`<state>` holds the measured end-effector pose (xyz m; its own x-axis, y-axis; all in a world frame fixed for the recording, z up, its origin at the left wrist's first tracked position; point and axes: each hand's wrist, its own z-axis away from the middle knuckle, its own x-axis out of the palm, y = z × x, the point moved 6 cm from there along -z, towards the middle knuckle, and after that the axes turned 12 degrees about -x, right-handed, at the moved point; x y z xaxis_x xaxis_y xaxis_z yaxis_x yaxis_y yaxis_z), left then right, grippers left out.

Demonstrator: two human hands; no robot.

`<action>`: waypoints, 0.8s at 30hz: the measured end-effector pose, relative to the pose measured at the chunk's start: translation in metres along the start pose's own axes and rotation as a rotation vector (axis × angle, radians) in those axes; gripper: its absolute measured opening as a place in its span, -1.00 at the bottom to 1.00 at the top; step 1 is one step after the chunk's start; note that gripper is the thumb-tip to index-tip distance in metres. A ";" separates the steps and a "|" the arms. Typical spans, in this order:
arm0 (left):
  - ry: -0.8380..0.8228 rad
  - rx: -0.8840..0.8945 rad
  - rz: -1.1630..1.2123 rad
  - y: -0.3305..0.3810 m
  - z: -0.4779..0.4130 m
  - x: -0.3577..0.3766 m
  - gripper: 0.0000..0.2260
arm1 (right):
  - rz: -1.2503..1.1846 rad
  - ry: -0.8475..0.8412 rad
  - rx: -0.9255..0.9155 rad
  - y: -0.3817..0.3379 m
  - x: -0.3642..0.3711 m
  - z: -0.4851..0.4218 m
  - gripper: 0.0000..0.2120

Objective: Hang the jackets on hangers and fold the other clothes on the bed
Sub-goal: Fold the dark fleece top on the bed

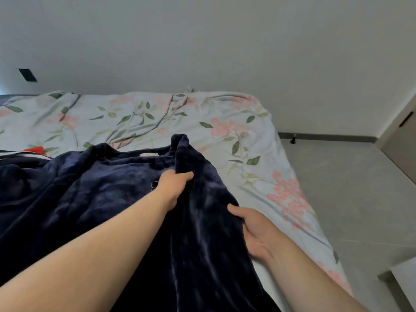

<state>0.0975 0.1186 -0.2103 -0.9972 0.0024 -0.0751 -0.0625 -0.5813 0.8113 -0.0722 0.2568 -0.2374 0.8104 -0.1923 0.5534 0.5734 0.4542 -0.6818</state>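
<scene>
Navy garment (pixel 101 199): dark, plush, velvety pile with a soft sheen, creased in long folds. It lies spread and rumpled on the bed (pixel 279 167), running from just beyond the fingers back under both forearms to the bottom of the view. The neckline sits a little past the left fingertips.

Left hand (pixel 174 188): fingers and thumb are clenched round a raised ridge of the fabric. The ridge stands up from the knuckles and runs away to a peak.

Right hand (pixel 255 230): nearer the body than the left, at the garment's right edge. The thumb lies on top of the cloth and the fingers are tucked beneath, pinching the edge. The two hands are near each other but not touching.

Far to the left of the left fingers, a scrap of red cloth (pixel 33 150) is partly covered by the navy.

Floral sheet (pixel 135 113): pale, with pink blossoms and green leaves, wrinkled beyond the fingers. To the right of the right fingers the bed drops off to a grey floor (pixel 360 188). Beyond are a plain pale wall (pixel 202 41), a dark baseboard (pixel 326 137), a small black doorstop (pixel 293 138), and a door (pixel 403 140) at the far right. A black plate (pixel 27 75) is on the wall, high and left of the left hand.

Label (pixel 149 154): small and pale, inside the neckline just past the left fingertips. Its print is too blurred to read.
</scene>
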 end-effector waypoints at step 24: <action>-0.072 0.027 0.233 -0.028 -0.059 -0.007 -0.86 | -0.212 0.218 -0.361 -0.020 0.010 -0.042 -0.72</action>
<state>0.1086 0.0873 -0.2667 -0.9852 -0.0706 0.1564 0.1692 -0.5510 0.8172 -0.0704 0.2093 -0.2378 0.6549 -0.4440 0.6116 0.7031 0.0611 -0.7085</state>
